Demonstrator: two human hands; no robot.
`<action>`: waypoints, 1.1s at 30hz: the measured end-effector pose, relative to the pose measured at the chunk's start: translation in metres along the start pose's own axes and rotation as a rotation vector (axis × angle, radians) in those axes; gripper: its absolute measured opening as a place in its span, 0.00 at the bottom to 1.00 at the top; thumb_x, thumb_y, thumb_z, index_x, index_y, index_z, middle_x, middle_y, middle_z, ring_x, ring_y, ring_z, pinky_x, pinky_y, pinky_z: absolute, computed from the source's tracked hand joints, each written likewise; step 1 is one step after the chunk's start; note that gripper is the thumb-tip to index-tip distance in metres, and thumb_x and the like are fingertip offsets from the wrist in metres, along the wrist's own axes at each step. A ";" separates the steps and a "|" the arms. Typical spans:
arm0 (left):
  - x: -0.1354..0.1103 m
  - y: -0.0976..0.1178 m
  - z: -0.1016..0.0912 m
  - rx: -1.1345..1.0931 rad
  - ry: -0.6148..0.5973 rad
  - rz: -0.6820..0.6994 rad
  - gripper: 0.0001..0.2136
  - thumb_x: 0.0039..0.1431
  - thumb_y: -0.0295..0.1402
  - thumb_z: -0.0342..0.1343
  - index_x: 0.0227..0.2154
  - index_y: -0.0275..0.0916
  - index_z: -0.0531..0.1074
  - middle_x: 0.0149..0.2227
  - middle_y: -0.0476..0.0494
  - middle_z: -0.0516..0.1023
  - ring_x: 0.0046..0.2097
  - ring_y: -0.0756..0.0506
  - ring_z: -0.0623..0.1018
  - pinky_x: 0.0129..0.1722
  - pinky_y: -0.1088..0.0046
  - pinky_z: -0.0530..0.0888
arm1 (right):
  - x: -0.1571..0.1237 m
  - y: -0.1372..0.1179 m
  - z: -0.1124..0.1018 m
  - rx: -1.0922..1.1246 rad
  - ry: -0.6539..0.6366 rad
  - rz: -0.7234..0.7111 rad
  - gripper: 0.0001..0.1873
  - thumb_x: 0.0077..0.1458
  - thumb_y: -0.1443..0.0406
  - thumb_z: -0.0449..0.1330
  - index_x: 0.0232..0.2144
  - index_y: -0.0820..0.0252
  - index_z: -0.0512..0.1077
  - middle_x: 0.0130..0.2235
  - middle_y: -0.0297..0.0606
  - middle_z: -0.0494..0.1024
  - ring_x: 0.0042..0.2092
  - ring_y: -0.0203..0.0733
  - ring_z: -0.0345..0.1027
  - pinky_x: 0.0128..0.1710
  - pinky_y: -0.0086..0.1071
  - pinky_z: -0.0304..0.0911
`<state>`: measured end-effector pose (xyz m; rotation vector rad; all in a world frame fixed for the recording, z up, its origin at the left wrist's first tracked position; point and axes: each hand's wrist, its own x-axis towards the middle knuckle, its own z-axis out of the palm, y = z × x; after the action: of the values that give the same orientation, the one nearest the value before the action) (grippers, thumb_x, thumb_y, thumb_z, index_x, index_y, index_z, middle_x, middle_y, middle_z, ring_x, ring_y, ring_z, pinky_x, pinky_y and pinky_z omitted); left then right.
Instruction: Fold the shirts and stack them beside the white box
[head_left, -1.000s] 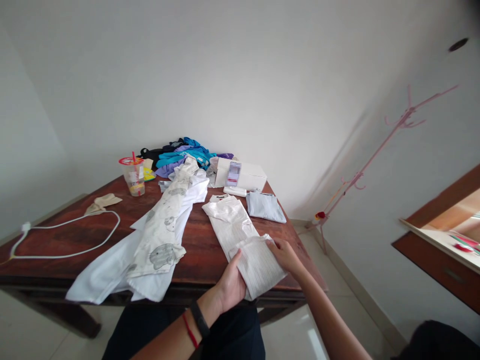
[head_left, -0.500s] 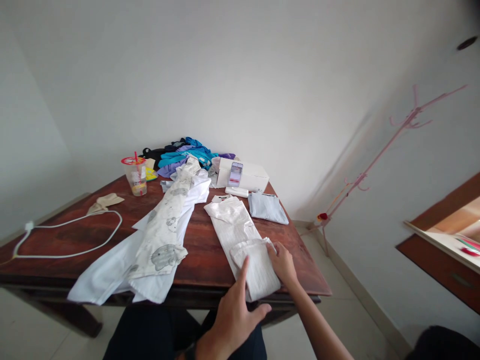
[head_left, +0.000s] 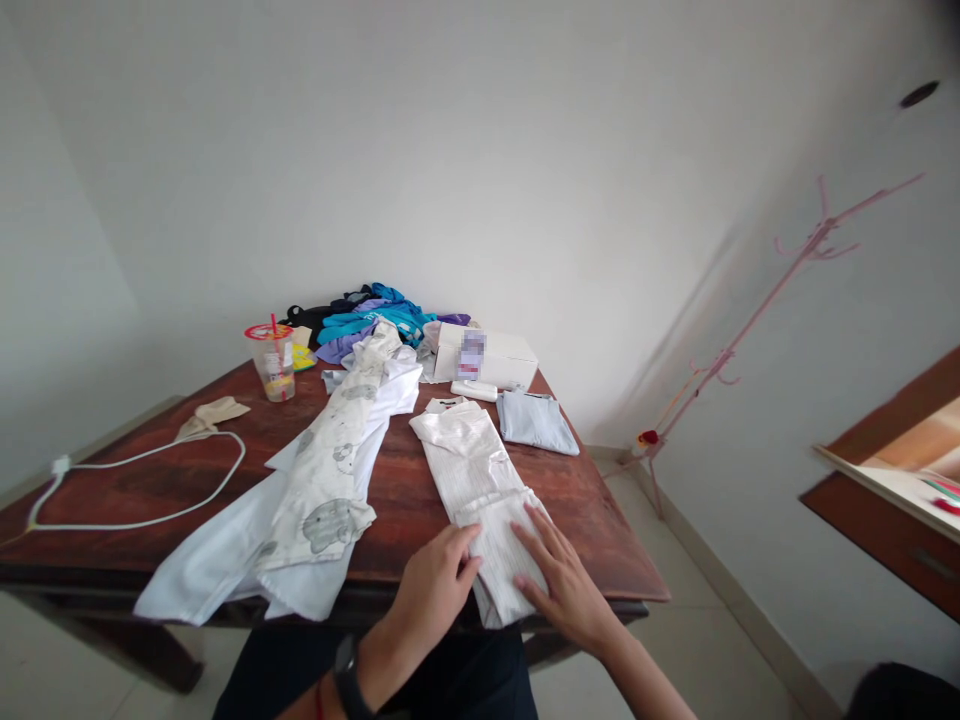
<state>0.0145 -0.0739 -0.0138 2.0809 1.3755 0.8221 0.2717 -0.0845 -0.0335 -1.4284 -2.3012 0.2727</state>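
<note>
A white ribbed garment [head_left: 472,470] lies lengthwise on the dark wooden table [head_left: 150,490], its near end folded back over itself at the front edge. My left hand [head_left: 431,585] rests on the left side of that folded end, fingers curled against the cloth. My right hand [head_left: 559,580] lies flat on the right side of the fold, fingers stretched out and apart.
A white garment with grey elephant prints [head_left: 322,480] drapes over the front edge at left. A folded pale blue cloth [head_left: 536,420], a white box [head_left: 487,355], a plastic cup with a straw [head_left: 274,360], a heap of coloured clothes [head_left: 367,315] and a white cable [head_left: 142,490] are on the table. A pink coat stand [head_left: 750,320] leans at right.
My left hand came back onto the folded end after lifting off it. My right hand slid down toward the front edge and flattened out on the fold.
</note>
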 end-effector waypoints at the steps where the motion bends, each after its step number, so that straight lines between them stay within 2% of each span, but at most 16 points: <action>1: -0.001 -0.002 -0.004 0.090 0.011 0.085 0.19 0.64 0.29 0.50 0.56 0.44 0.74 0.51 0.38 0.78 0.51 0.39 0.78 0.51 0.64 0.74 | -0.005 0.002 0.001 -0.020 -0.074 -0.012 0.37 0.63 0.49 0.56 0.70 0.45 0.53 0.74 0.39 0.46 0.73 0.58 0.38 0.70 0.54 0.42; 3: -0.004 -0.005 -0.011 0.242 -0.030 0.313 0.25 0.61 0.21 0.47 0.59 0.44 0.71 0.66 0.39 0.65 0.64 0.37 0.68 0.61 0.59 0.68 | -0.012 0.006 0.003 -0.063 -0.159 -0.004 0.43 0.61 0.48 0.58 0.72 0.45 0.46 0.74 0.39 0.42 0.74 0.59 0.34 0.70 0.58 0.38; 5: -0.009 -0.009 -0.014 0.351 -0.146 0.508 0.36 0.53 0.17 0.49 0.66 0.45 0.62 0.73 0.44 0.50 0.72 0.37 0.55 0.67 0.54 0.59 | -0.015 0.009 0.004 -0.103 -0.199 -0.001 0.49 0.56 0.49 0.62 0.73 0.48 0.44 0.74 0.40 0.38 0.74 0.60 0.31 0.70 0.58 0.36; 7: -0.011 -0.014 -0.013 0.424 -0.242 0.561 0.46 0.47 0.17 0.52 0.71 0.45 0.50 0.75 0.46 0.42 0.73 0.37 0.47 0.69 0.51 0.54 | -0.016 0.010 0.004 -0.134 -0.209 -0.005 0.53 0.52 0.55 0.64 0.73 0.51 0.43 0.74 0.41 0.36 0.74 0.59 0.30 0.70 0.57 0.36; 9: -0.010 -0.019 -0.007 0.478 -0.267 0.505 0.49 0.46 0.18 0.54 0.72 0.46 0.44 0.75 0.45 0.40 0.74 0.36 0.46 0.69 0.49 0.51 | -0.015 0.008 0.004 -0.150 -0.203 0.002 0.52 0.50 0.64 0.61 0.73 0.53 0.44 0.74 0.40 0.37 0.74 0.56 0.31 0.70 0.56 0.36; 12: -0.003 -0.025 0.005 0.518 -0.241 0.405 0.46 0.51 0.21 0.55 0.72 0.46 0.44 0.74 0.43 0.45 0.73 0.37 0.51 0.68 0.50 0.53 | -0.014 0.006 0.001 -0.137 -0.204 0.014 0.53 0.44 0.72 0.53 0.72 0.53 0.46 0.74 0.37 0.40 0.74 0.51 0.33 0.71 0.54 0.37; 16: 0.004 -0.022 0.017 0.480 -0.155 0.337 0.40 0.54 0.25 0.55 0.70 0.46 0.51 0.71 0.43 0.57 0.68 0.37 0.59 0.63 0.54 0.59 | -0.016 0.003 -0.004 -0.107 -0.218 0.011 0.54 0.40 0.74 0.51 0.72 0.52 0.50 0.74 0.36 0.41 0.74 0.52 0.34 0.70 0.56 0.39; 19: 0.003 -0.015 0.018 0.409 -0.108 0.334 0.35 0.56 0.27 0.55 0.68 0.48 0.58 0.65 0.43 0.67 0.62 0.37 0.66 0.58 0.56 0.63 | -0.023 -0.002 -0.008 -0.091 -0.212 -0.001 0.52 0.41 0.74 0.51 0.71 0.51 0.53 0.73 0.37 0.45 0.73 0.53 0.38 0.70 0.57 0.42; 22: 0.000 -0.010 0.011 0.298 -0.094 0.338 0.29 0.57 0.27 0.54 0.63 0.48 0.67 0.57 0.42 0.75 0.53 0.38 0.72 0.54 0.56 0.66 | -0.034 -0.008 -0.014 -0.067 -0.204 -0.020 0.49 0.44 0.75 0.52 0.70 0.48 0.56 0.72 0.36 0.53 0.72 0.52 0.46 0.69 0.53 0.47; 25: -0.002 -0.009 0.001 0.136 -0.066 0.331 0.21 0.59 0.26 0.50 0.53 0.46 0.77 0.47 0.42 0.80 0.48 0.39 0.75 0.54 0.54 0.67 | -0.045 -0.010 -0.022 -0.027 -0.139 -0.022 0.41 0.52 0.72 0.55 0.68 0.49 0.60 0.70 0.39 0.59 0.70 0.52 0.52 0.69 0.50 0.51; 28: -0.008 -0.015 -0.008 -0.042 -0.054 0.325 0.19 0.63 0.26 0.46 0.47 0.44 0.80 0.42 0.42 0.81 0.47 0.41 0.77 0.59 0.51 0.65 | -0.047 -0.006 -0.028 0.089 -0.014 0.006 0.31 0.59 0.67 0.57 0.64 0.51 0.66 0.70 0.45 0.59 0.71 0.55 0.50 0.68 0.53 0.51; 31: -0.017 -0.022 -0.013 -0.198 0.011 0.292 0.16 0.67 0.36 0.48 0.45 0.41 0.80 0.44 0.39 0.82 0.48 0.39 0.78 0.61 0.54 0.67 | -0.039 -0.006 -0.028 0.301 0.079 0.019 0.24 0.62 0.61 0.60 0.60 0.53 0.71 0.69 0.49 0.60 0.70 0.56 0.51 0.67 0.52 0.53; 33: -0.023 -0.022 -0.016 -0.309 0.050 0.204 0.17 0.66 0.45 0.51 0.41 0.39 0.81 0.42 0.37 0.82 0.48 0.37 0.78 0.54 0.60 0.73 | -0.029 -0.012 -0.025 0.436 0.106 0.000 0.21 0.61 0.56 0.61 0.54 0.55 0.75 0.66 0.50 0.65 0.69 0.57 0.54 0.65 0.51 0.56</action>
<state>-0.0181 -0.0865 -0.0227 1.9871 0.9958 1.1017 0.2841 -0.1172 -0.0132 -1.1892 -1.9979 0.6384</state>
